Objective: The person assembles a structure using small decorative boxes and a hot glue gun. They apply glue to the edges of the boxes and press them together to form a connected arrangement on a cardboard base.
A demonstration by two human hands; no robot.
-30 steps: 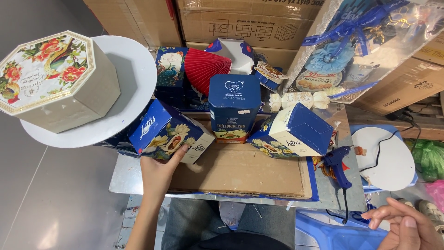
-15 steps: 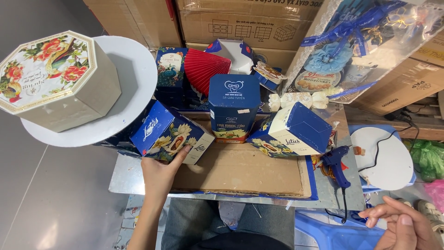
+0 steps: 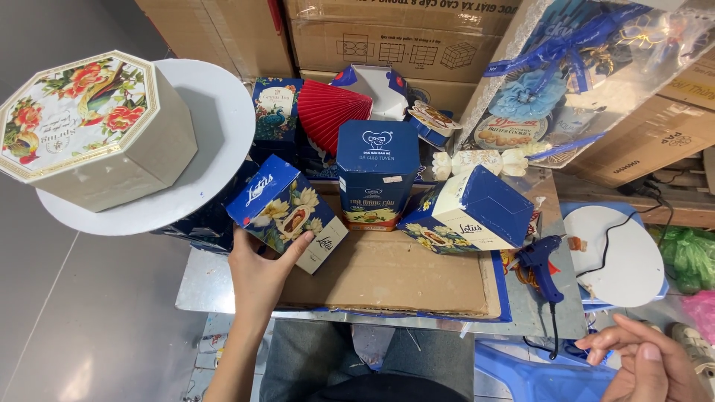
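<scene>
My left hand (image 3: 259, 274) grips the lower edge of a blue box with flower prints (image 3: 286, 211), tilted at the left of a brown cardboard sheet (image 3: 395, 275). A taller blue box (image 3: 377, 173) stands upright in the middle. Another blue and white box (image 3: 468, 211) lies tilted to the right. My right hand (image 3: 648, 362) hovers low at the bottom right, fingers loosely curled, holding nothing. A blue glue gun (image 3: 542, 266) lies between the boxes and that hand.
An octagonal flowered box (image 3: 93, 130) sits on a white round board (image 3: 220, 138) at the left. A red paper fan (image 3: 326, 112), a wrapped gift basket (image 3: 588, 74) and stacked cartons (image 3: 387, 41) stand behind. A second white round board (image 3: 622, 257) lies right.
My left hand has shifted slightly on the flowered blue box. My right hand has drifted a little at the bottom right. The boxes stay where they were.
</scene>
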